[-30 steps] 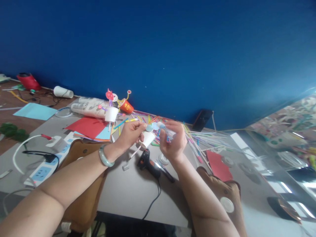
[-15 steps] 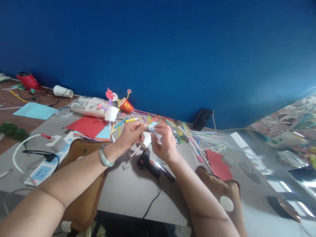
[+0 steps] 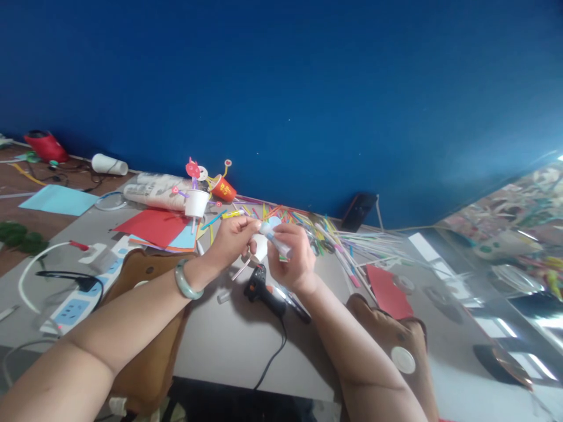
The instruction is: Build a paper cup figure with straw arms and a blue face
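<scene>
My right hand is closed around a translucent glue stick with a pale blue part, its tip pointing at the left fingertips. My left hand, with a jade-coloured bangle on its wrist, pinches something too small to make out. Just under the hands is a white paper cup with a thin pinkish stick beside it; whether the left fingers touch the cup is hidden. Below lies a black glue gun with an orange trigger. A small clear cap rests left of it.
Cup figures, one white and one red, stand at the back. Colourful pipe cleaners spread behind my right hand. Red paper, a power strip, a phone and brown cushions surround the work area.
The glue stick in my right hand has tilted, so more of its clear body shows between the fingers. My left hand keeps its pinch almost in place. The view has shifted slightly.
</scene>
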A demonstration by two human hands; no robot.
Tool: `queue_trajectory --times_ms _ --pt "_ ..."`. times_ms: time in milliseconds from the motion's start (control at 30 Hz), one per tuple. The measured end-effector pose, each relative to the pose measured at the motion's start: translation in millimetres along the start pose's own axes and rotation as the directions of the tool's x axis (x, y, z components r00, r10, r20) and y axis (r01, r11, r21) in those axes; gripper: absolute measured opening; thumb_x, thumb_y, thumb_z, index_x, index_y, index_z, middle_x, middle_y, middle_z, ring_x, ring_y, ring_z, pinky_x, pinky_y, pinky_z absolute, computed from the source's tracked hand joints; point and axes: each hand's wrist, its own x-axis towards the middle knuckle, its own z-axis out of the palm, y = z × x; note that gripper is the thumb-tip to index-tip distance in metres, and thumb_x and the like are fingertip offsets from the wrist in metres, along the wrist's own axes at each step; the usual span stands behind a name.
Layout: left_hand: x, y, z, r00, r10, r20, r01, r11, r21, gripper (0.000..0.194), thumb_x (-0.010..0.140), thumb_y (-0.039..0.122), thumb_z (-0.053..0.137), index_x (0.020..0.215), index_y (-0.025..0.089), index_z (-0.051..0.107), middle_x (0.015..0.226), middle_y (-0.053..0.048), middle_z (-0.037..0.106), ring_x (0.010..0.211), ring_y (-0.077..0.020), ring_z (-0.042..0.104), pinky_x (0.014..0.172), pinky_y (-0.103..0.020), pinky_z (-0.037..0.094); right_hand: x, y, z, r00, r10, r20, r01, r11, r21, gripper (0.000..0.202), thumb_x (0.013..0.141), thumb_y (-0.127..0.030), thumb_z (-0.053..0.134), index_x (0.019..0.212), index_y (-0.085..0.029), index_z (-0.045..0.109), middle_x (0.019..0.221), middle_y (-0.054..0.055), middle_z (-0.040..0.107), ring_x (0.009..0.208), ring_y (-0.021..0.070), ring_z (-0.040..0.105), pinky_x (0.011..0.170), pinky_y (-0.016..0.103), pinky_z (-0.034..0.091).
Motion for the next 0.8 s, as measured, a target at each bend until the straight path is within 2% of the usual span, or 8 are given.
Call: queue_trajectory --times_ms 133,367,500,633,800 --pt "-1.8 -3.1 1.2 0.999 0.010 0.039 -0.008 0.998 -0.062 0.031 0.091 0.044 0.061 0.078 0.015 0.061 0.051 0.001 0.058 0.040 -0.0070 0.049 0.040 -0.017 0.035 -1.0 3.6 2.7 0.996 -0.001 0.088 0.000 1.000 0.018 0.035 0.089 -0.007 0.058 0.120 -0.021 0.048 0.104 0.014 0.062 0.097 0.0252 0.065 0.076 0.042 0.058" --pt "0.7 -4.3 0.9 1.000 0.020 0.008 -0.020 0.999 -0.034 0.036 0.088 0.050 0.065 0.076 0.015 0.062 0.045 0.003 0.054 0.038 -0.0068 0.047 0.037 -0.017 0.031 -2.3 15.7 2.8 0.995 -0.008 0.099 0.010 1.000 -0.027 0.035 0.088 -0.006 0.058 0.118 -0.020 0.047 0.105 0.014 0.062 0.096 0.0248 0.065 0.076 0.041 0.058" --pt "3.6 -4.6 -0.1 0.999 0.024 -0.026 -0.024 1.000 -0.002 0.036 0.085 0.050 0.068 0.080 0.014 0.066 0.045 0.002 0.057 0.036 -0.0074 0.047 0.036 -0.017 0.030 -1.7 21.7 2.3 1.000 0.006 0.019 -0.005 0.996 -0.092 0.031 0.088 -0.008 0.059 0.115 -0.021 0.049 0.101 0.013 0.062 0.096 0.0252 0.065 0.075 0.042 0.059" --pt "4.7 -5.8 -1.4 0.998 0.007 -0.060 -0.005 0.999 0.042 0.029 0.087 0.041 0.066 0.079 0.014 0.067 0.044 0.002 0.058 0.034 -0.0060 0.044 0.036 -0.017 0.032 -0.3 12.9 -0.1 0.997 -0.001 -0.071 -0.004 0.997 -0.073 0.032 0.086 -0.009 0.062 0.115 -0.019 0.051 0.101 0.013 0.063 0.094 0.0256 0.066 0.075 0.043 0.059" --pt "3.7 -3.4 0.5 1.000 -0.001 -0.024 0.001 1.000 -0.016 0.029 0.088 0.040 0.065 0.074 0.015 0.062 0.044 0.003 0.056 0.036 -0.0068 0.049 0.037 -0.016 0.034 -3.4 2.7 3.9 0.998 -0.018 0.057 0.018 1.000 -0.006 0.034 0.089 -0.009 0.057 0.119 -0.021 0.048 0.102 0.013 0.063 0.096 0.0251 0.065 0.075 0.042 0.059"
